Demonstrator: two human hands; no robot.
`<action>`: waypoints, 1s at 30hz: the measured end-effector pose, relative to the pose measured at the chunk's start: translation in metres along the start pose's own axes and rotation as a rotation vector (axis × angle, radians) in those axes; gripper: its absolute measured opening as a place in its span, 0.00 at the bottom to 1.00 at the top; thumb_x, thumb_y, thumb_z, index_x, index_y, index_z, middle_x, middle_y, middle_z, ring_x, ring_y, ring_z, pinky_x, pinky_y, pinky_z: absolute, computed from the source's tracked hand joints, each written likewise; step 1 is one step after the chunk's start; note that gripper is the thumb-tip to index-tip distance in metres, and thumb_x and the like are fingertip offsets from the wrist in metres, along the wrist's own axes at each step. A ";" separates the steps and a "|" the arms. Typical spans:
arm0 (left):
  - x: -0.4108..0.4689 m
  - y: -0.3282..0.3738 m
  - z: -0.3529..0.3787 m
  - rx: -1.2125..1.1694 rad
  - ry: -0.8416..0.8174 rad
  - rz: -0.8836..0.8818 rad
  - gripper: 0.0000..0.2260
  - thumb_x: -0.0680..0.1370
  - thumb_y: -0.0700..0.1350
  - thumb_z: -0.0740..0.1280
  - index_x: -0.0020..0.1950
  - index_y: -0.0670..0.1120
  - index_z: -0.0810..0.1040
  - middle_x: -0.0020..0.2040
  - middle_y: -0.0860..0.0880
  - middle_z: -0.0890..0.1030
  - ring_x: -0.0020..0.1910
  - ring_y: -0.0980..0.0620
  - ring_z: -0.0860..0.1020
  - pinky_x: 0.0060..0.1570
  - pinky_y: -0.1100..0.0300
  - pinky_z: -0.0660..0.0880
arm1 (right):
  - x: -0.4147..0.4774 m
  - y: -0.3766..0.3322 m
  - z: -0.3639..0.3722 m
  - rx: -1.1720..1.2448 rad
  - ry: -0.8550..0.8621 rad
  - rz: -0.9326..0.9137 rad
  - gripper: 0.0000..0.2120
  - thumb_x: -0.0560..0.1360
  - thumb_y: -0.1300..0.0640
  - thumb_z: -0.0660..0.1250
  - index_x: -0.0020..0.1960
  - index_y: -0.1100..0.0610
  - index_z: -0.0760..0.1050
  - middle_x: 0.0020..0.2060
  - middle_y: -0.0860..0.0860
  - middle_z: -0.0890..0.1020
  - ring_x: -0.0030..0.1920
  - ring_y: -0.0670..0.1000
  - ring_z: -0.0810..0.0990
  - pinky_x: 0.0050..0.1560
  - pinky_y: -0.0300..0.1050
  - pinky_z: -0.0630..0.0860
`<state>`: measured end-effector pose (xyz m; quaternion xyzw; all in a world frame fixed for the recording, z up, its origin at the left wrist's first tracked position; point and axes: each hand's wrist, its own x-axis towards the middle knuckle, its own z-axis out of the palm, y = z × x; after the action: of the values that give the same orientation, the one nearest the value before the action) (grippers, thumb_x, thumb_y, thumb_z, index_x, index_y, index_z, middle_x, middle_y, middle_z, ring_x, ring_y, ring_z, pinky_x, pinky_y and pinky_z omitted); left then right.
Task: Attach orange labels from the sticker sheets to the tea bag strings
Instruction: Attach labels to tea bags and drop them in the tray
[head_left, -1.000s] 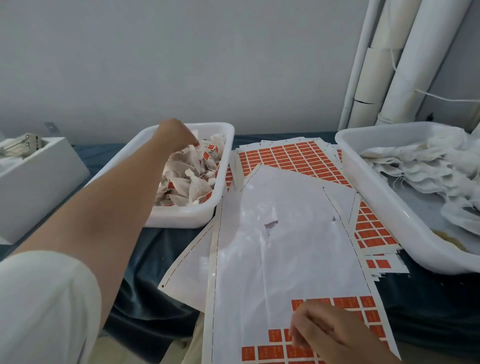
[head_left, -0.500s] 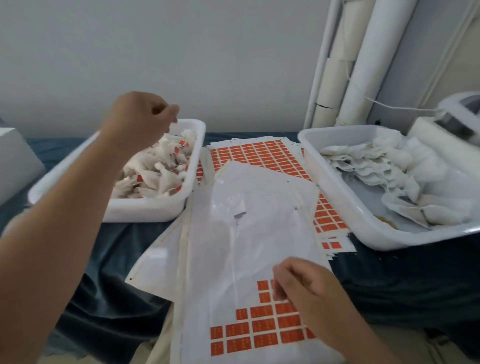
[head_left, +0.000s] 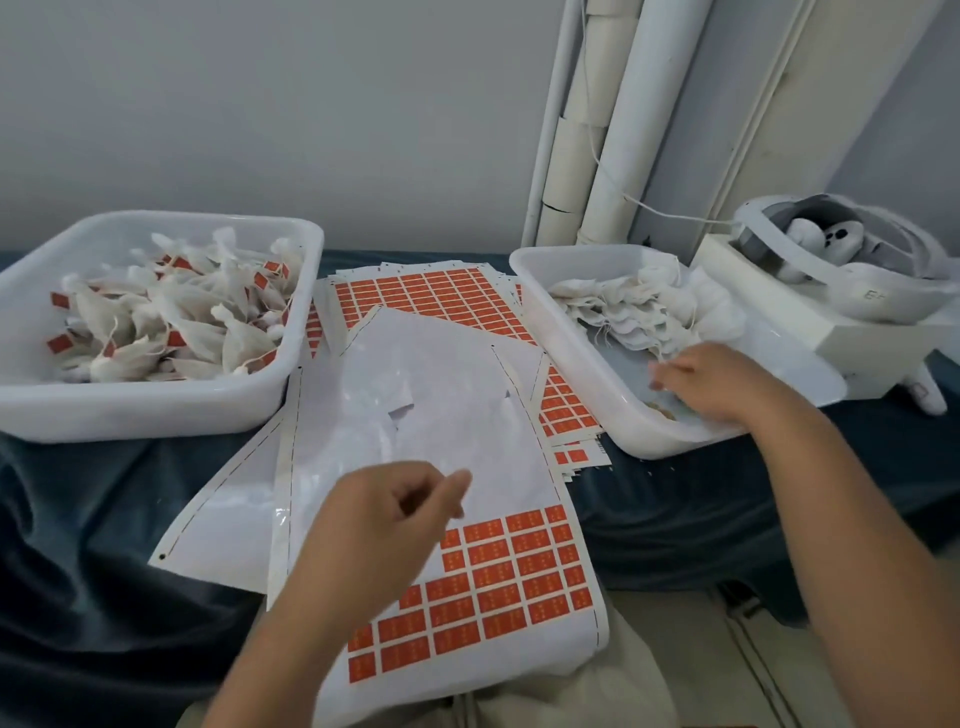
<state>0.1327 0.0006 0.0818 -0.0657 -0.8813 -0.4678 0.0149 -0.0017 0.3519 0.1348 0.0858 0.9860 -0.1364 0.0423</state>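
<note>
A sticker sheet (head_left: 509, 577) with several orange labels on its lower part lies in front of me on the blue cloth. My left hand (head_left: 395, 514) hovers over its blank upper part, fingers loosely curled, holding nothing. My right hand (head_left: 711, 379) reaches into the right white bin (head_left: 597, 384). Its fingers touch the pile of unlabelled tea bags (head_left: 623, 312) there. The left white bin (head_left: 156, 415) holds tea bags with orange labels (head_left: 171, 322) on their strings. A fuller label sheet (head_left: 431, 296) lies at the back between the bins.
A white box carrying a white headset (head_left: 831, 291) stands at the far right, next to the right bin. White pipes (head_left: 623, 130) run up the wall behind. The dark blue cloth (head_left: 104, 519) covers the table, and empty backing sheets (head_left: 228, 499) overlap at the centre.
My left hand has come back from the left bin to above the sticker sheet. My right hand has left the sheet and gone into the right bin. The view has swung right.
</note>
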 end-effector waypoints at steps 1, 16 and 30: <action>-0.003 -0.002 0.006 0.005 -0.025 -0.006 0.24 0.71 0.73 0.57 0.36 0.56 0.82 0.32 0.57 0.82 0.26 0.59 0.76 0.28 0.71 0.73 | 0.011 0.002 0.001 -0.140 -0.111 0.047 0.23 0.86 0.40 0.56 0.60 0.51 0.85 0.66 0.55 0.81 0.64 0.56 0.78 0.63 0.50 0.72; -0.009 -0.003 0.000 -0.123 0.056 0.006 0.22 0.72 0.72 0.57 0.36 0.58 0.82 0.34 0.62 0.82 0.38 0.61 0.82 0.34 0.75 0.72 | -0.006 -0.001 -0.008 0.579 0.383 -0.169 0.05 0.78 0.52 0.75 0.49 0.42 0.87 0.52 0.40 0.88 0.52 0.42 0.84 0.51 0.40 0.77; -0.010 0.008 0.008 -0.318 0.113 0.009 0.30 0.69 0.72 0.65 0.71 0.70 0.66 0.62 0.73 0.74 0.59 0.69 0.78 0.47 0.79 0.74 | -0.132 -0.105 0.042 0.702 0.028 -0.574 0.11 0.79 0.54 0.73 0.54 0.37 0.83 0.50 0.36 0.86 0.51 0.39 0.86 0.52 0.31 0.80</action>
<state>0.1441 0.0106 0.0826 -0.0446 -0.7936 -0.6042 0.0561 0.1115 0.2195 0.1362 -0.1803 0.8645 -0.4673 -0.0423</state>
